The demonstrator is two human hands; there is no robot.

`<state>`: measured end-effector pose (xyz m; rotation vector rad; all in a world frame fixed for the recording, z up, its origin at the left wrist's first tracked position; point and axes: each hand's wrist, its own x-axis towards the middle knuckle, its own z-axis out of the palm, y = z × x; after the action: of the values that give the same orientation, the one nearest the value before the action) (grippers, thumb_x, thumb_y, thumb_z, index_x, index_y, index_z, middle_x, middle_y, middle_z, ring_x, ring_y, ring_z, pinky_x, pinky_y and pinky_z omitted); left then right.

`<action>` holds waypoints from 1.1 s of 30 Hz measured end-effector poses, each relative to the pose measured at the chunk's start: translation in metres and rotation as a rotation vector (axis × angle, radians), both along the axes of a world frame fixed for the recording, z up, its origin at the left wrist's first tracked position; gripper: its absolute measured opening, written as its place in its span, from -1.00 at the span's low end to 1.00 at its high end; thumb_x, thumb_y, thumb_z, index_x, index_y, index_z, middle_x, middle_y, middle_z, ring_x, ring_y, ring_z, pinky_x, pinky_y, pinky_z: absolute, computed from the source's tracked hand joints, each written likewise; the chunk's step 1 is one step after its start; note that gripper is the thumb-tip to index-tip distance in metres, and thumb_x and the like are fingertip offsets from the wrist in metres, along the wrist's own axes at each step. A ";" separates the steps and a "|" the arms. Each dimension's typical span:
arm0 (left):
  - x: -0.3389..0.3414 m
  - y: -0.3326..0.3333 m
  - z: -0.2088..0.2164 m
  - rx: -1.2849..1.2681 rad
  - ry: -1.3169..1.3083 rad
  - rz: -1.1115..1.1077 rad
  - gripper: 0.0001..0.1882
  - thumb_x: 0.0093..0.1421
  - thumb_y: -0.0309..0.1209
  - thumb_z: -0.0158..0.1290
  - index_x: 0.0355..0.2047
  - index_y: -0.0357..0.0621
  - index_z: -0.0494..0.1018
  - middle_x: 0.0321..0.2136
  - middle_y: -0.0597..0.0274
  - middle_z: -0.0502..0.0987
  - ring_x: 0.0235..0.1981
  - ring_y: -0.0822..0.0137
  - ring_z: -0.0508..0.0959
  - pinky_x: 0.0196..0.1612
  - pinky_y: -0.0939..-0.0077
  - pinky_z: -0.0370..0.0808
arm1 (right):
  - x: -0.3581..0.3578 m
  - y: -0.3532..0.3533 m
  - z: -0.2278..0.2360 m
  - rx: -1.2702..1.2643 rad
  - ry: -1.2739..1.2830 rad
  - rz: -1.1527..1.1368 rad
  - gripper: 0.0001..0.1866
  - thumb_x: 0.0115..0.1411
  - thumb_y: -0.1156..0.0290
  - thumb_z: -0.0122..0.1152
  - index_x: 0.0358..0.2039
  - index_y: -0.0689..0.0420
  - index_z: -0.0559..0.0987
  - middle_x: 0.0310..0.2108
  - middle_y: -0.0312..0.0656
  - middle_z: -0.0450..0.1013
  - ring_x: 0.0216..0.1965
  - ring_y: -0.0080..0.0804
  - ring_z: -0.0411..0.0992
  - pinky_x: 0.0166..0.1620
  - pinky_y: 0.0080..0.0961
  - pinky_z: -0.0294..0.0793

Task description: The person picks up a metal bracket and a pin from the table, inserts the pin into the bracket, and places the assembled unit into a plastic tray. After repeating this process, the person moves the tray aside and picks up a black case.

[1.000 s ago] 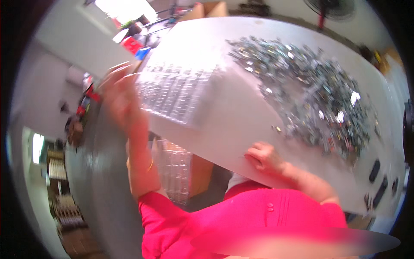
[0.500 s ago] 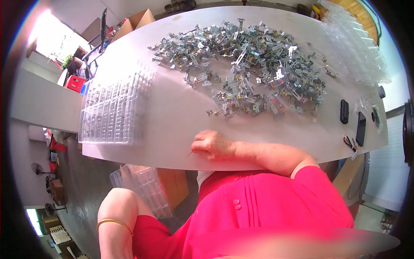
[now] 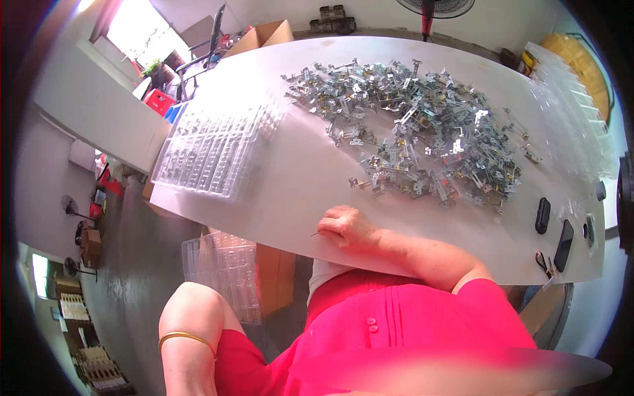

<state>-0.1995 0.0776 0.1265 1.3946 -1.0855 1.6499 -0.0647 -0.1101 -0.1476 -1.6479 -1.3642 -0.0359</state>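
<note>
On the table [image 3: 277, 218] near its front edge rests my right hand [image 3: 348, 228], its fingers curled closed. A thin, pin-like piece sticks out from between the fingertips; most of it is hidden. Beyond the hand spreads a large heap of small metal bracket-like parts [image 3: 422, 119], silvery with some brass-coloured bits. A few lie loose at the heap's near edge, apart from my hand. To the left sits a clear plastic tray [image 3: 205, 158] with rows of compartments holding small parts. My left arm, with a gold bangle, hangs at the lower left; its hand is out of the picture.
Clear plastic trays [image 3: 571, 125] are piled at the right. Near the right edge lie a black case [image 3: 542, 216], a phone [image 3: 563, 245] and small snips [image 3: 545, 266]. Below the table's front edge stand a cardboard box [image 3: 276, 277] and another clear tray [image 3: 224, 274]. A fan [image 3: 432, 8] stands behind.
The view has tilted, so the table sits lower and farther right in the picture. My right hand keeps its closed pose near the front edge. The heap and trays look unchanged.
</note>
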 end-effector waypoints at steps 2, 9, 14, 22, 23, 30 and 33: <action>-0.005 -0.005 0.003 -0.008 -0.014 -0.030 -0.61 0.39 -0.22 -0.10 0.05 -0.27 0.32 0.04 -0.06 0.43 0.14 0.01 0.40 0.24 0.09 0.33 | 0.004 0.001 0.001 0.006 -0.026 -0.007 -0.94 0.13 0.48 0.25 -0.36 0.10 0.60 -0.39 -0.15 0.50 -0.29 -0.08 0.49 -0.19 -0.20 0.49; -0.017 -0.016 0.014 -0.010 -0.249 -0.081 -0.61 0.37 -0.21 -0.08 0.04 -0.27 0.33 0.03 -0.04 0.42 0.15 0.00 0.38 0.26 0.07 0.30 | -0.002 0.006 0.001 -0.032 -0.004 0.055 -0.88 0.07 0.50 0.23 -0.34 0.09 0.59 -0.37 -0.11 0.50 -0.25 -0.04 0.49 -0.14 -0.17 0.49; -0.072 -0.022 0.025 0.029 -0.365 -0.025 -0.60 0.36 -0.20 -0.06 0.04 -0.26 0.33 0.03 -0.02 0.42 0.16 0.00 0.37 0.27 0.06 0.28 | -0.005 0.002 0.001 -0.038 0.002 0.001 -0.92 0.08 0.49 0.26 -0.37 0.10 0.61 -0.40 -0.11 0.52 -0.28 -0.05 0.51 -0.17 -0.18 0.51; -0.124 -0.041 0.006 -0.021 -0.455 -0.132 -0.59 0.34 -0.19 -0.03 0.04 -0.26 0.33 0.03 0.00 0.41 0.17 -0.01 0.35 0.28 0.05 0.24 | -0.005 0.006 0.012 -0.059 -0.004 -0.050 -0.96 0.12 0.52 0.23 -0.39 0.11 0.61 -0.43 -0.11 0.50 -0.32 -0.05 0.50 -0.24 -0.23 0.51; -0.127 -0.043 0.003 -0.032 -0.467 -0.164 -0.59 0.34 -0.19 -0.03 0.03 -0.25 0.33 0.03 0.01 0.41 0.17 -0.01 0.35 0.28 0.05 0.24 | -0.004 0.006 0.009 -0.055 -0.003 -0.054 -0.96 0.14 0.51 0.22 -0.37 0.12 0.61 -0.43 -0.10 0.50 -0.32 -0.07 0.51 -0.24 -0.27 0.51; -0.158 -0.052 -0.001 -0.030 -0.562 -0.342 -0.58 0.32 -0.18 -0.01 0.03 -0.25 0.33 0.03 0.03 0.40 0.18 -0.02 0.34 0.30 0.03 0.21 | -0.001 0.014 0.003 -0.118 0.066 -0.008 -0.92 0.18 0.49 0.23 -0.32 0.15 0.63 -0.39 -0.11 0.52 -0.35 -0.17 0.51 -0.26 -0.35 0.49; -0.179 -0.057 0.005 0.017 -0.585 -0.359 -0.57 0.32 -0.18 0.00 0.03 -0.25 0.33 0.03 0.04 0.40 0.18 -0.02 0.33 0.31 0.03 0.20 | 0.002 0.010 0.000 -0.128 0.117 -0.051 -0.92 0.17 0.49 0.26 -0.31 0.15 0.64 -0.38 -0.14 0.52 -0.39 -0.30 0.50 -0.28 -0.44 0.49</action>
<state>-0.3785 0.0207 0.1314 0.6674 -1.5694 1.8127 -0.0632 -0.1000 -0.1480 -1.7630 -1.2581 0.1183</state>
